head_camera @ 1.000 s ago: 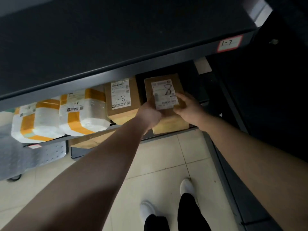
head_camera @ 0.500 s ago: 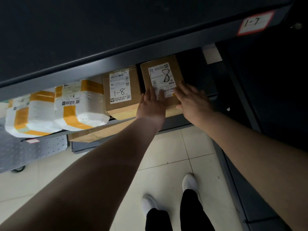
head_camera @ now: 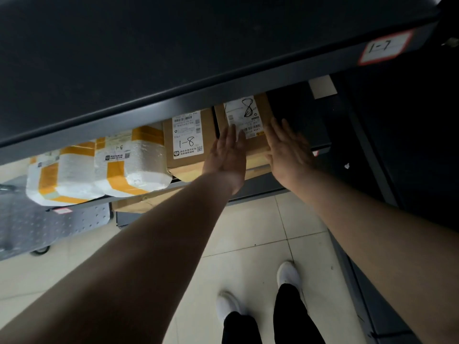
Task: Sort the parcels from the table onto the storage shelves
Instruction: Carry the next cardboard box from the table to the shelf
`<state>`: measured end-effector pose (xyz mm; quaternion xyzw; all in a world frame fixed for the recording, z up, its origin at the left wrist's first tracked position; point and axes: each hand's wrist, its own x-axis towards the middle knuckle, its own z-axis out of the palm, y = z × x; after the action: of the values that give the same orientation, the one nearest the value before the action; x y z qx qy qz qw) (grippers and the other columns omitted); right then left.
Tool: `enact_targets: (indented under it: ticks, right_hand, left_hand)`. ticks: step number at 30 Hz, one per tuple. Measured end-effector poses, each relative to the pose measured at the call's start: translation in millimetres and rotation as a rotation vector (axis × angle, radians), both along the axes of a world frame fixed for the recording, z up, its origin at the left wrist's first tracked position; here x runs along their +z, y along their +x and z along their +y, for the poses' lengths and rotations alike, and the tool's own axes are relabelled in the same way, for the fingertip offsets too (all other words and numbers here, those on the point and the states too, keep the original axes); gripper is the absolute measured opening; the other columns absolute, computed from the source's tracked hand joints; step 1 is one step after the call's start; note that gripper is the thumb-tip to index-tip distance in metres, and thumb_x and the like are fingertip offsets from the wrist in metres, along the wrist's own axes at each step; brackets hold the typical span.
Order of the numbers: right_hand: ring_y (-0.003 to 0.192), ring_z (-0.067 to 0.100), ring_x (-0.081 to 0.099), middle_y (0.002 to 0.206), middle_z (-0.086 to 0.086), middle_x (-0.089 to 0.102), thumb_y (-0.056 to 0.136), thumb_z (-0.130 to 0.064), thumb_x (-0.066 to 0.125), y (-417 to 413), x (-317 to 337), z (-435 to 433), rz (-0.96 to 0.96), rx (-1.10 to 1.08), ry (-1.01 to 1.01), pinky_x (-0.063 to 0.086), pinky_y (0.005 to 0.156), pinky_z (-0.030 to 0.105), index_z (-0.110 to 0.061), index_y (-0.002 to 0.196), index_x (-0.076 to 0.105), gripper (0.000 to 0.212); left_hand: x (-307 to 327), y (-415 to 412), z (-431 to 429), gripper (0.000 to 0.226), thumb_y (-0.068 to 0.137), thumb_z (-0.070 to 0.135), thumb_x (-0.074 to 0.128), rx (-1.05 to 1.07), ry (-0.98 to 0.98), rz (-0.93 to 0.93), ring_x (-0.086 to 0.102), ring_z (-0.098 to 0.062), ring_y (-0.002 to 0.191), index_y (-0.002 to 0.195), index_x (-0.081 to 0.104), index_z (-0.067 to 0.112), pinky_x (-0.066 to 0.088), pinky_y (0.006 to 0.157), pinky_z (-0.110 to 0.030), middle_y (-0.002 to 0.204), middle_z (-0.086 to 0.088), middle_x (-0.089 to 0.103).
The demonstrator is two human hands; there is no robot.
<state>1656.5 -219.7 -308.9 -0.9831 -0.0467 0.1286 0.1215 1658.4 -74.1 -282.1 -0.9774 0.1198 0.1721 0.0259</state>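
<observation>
Parcel (head_camera: 248, 115), a brown carton whose white label is hand-marked with an 8, is sitting on the shelf (head_camera: 258, 188) under both hands, its near end lying about at the shelf's front edge. The left hand (head_camera: 227, 157) is lying flat on its near left part, fingers straight and close together, tips reaching onto the label. The right hand (head_camera: 288, 150) is lying along its right edge, fingers straight and slightly spread. Neither hand is curling round it or pinching it, so the placing step seems to be ending: the parcel is being pushed home or squared up, not carried. The next move is probably calling for a last short push, then both hands lifting clear without dragging it, and a return to the table, which is not showing.

Just left of the left hand a box (head_camera: 188, 140) marked 1-8 is standing beside the parcel with a narrow dark gap between them. Farther left two white foam parcels (head_camera: 131, 160) with orange tape are crowding the same shelf. Above the hands a dark upper shelf (head_camera: 173, 105) is overhanging, carrying a red-bordered tag (head_camera: 385, 47) reading 1-7, up and right of the right hand. Below the hands a pale tiled floor (head_camera: 248, 232) is showing, with the person's white shoes (head_camera: 288, 274). Low, left of the left arm, a perforated metal cart (head_camera: 49, 224) is standing.
</observation>
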Motion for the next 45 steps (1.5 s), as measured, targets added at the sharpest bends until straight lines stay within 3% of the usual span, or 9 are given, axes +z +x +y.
enact_targets:
  ticks: [3, 6, 9, 11, 18, 24, 31, 35, 45]
  right_hand:
    - [0.147, 0.024, -0.011, 0.161, 0.003, -0.01, 0.099, -0.024, 0.047, -23.0, 10.6, -5.6, 0.019, 0.024, -0.017, 0.003, 0.118, 0.044, -0.019, 0.153, -0.005, 0.075]
    - [0.147, 0.024, -0.009, 0.162, 0.003, -0.006, 0.099, -0.03, 0.047, -44.3, 25.2, -6.9, 0.111, 0.021, -0.048, 0.006, 0.118, 0.046, -0.018, 0.154, 0.004, 0.071]
    - [0.148, 0.026, -0.005, 0.161, 0.002, 0.004, 0.097, -0.034, 0.05, -66.5, 45.0, -7.2, 0.216, 0.03, -0.057, 0.009, 0.118, 0.048, -0.017, 0.15, 0.024, 0.061]
    - [0.148, 0.026, -0.004, 0.161, 0.001, 0.009, 0.098, -0.036, 0.048, -84.4, 59.4, -5.8, 0.251, 0.042, -0.074, 0.008, 0.118, 0.048, -0.017, 0.147, 0.032, 0.055]
    - [0.147, 0.023, 0.004, 0.158, 0.003, 0.019, 0.1, -0.037, 0.041, -163.0, 119.8, 5.8, 0.233, -0.038, -0.091, 0.015, 0.116, 0.046, -0.016, 0.148, 0.027, 0.055]
    - [0.147, 0.024, 0.005, 0.16, 0.005, 0.015, 0.101, -0.037, 0.036, -258.3, 172.7, 19.5, 0.222, -0.203, -0.071, 0.014, 0.116, 0.045, -0.018, 0.151, 0.023, 0.055]
    - [0.142, 0.027, 0.022, 0.158, 0.007, 0.02, 0.1, -0.041, 0.038, -396.0, 205.3, 16.7, 0.264, -0.443, -0.048, 0.027, 0.11, 0.043, -0.021, 0.151, 0.019, 0.058]
    - [0.137, 0.027, 0.03, 0.154, 0.008, 0.026, 0.1, -0.041, 0.039, -469.4, 215.4, 7.4, 0.285, -0.61, -0.047, 0.032, 0.105, 0.04, -0.019, 0.151, 0.021, 0.058]
    - [0.131, 0.031, 0.038, 0.15, 0.009, 0.032, 0.099, -0.042, 0.041, -699.1, 241.1, -3.1, 0.226, -1.092, -0.03, 0.037, 0.1, 0.045, -0.019, 0.147, 0.03, 0.054]
  left_hand:
    - [7.7, -30.8, 2.6, 0.076, 0.093, 0.002, 0.043, -0.176, 0.058, -0.009, -0.01, -0.029, 0.149, 0.153, -0.004, 0.006, -0.002, 0.119, -0.04, 0.161, -0.016, -0.012]
    - [25.8, -53.6, 2.7, 0.076, 0.091, 0.001, 0.048, -0.182, 0.099, 0.097, 0.003, -0.032, 0.149, 0.153, 0.006, 0.005, 0.012, 0.121, -0.042, 0.161, -0.018, 0.005]
    - [51.9, -71.9, 4.3, 0.068, 0.087, 0.001, 0.054, -0.166, 0.093, 0.153, 0.023, -0.034, 0.143, 0.148, 0.024, 0.003, 0.028, 0.116, -0.043, 0.152, -0.02, 0.027]
    - [68.2, -85.0, 8.6, 0.062, 0.086, -0.001, 0.055, -0.172, 0.099, 0.185, 0.028, -0.033, 0.139, 0.143, 0.032, 0.004, 0.033, 0.112, -0.042, 0.149, -0.019, 0.031]
    - [129.2, -133.3, 24.0, 0.046, 0.088, 0.001, 0.051, -0.344, 0.149, 0.256, 0.043, -0.03, 0.123, 0.133, 0.044, 0.009, 0.042, 0.098, -0.038, 0.131, -0.014, 0.047]
    - [178.1, -190.6, 30.7, 0.043, 0.093, 0.011, 0.051, -0.594, 0.199, 0.18, 0.041, -0.03, 0.124, 0.135, 0.044, 0.011, 0.043, 0.101, -0.041, 0.131, -0.014, 0.05]
    - [220.2, -268.9, 5.4, 0.053, 0.093, 0.012, 0.05, -0.812, 0.163, 0.192, 0.038, -0.031, 0.13, 0.144, 0.035, 0.009, 0.037, 0.104, -0.037, 0.14, -0.015, 0.043]
    - [226.9, -318.6, -30.7, 0.055, 0.094, 0.013, 0.05, -0.963, 0.186, 0.218, 0.034, -0.031, 0.134, 0.146, 0.031, 0.009, 0.036, 0.109, -0.043, 0.146, -0.014, 0.038]
    - [237.6, -515.1, -127.5, 0.054, 0.095, 0.028, 0.055, -1.421, 0.151, 0.188, 0.041, -0.03, 0.131, 0.143, 0.039, 0.012, 0.038, 0.107, -0.042, 0.144, -0.012, 0.044]
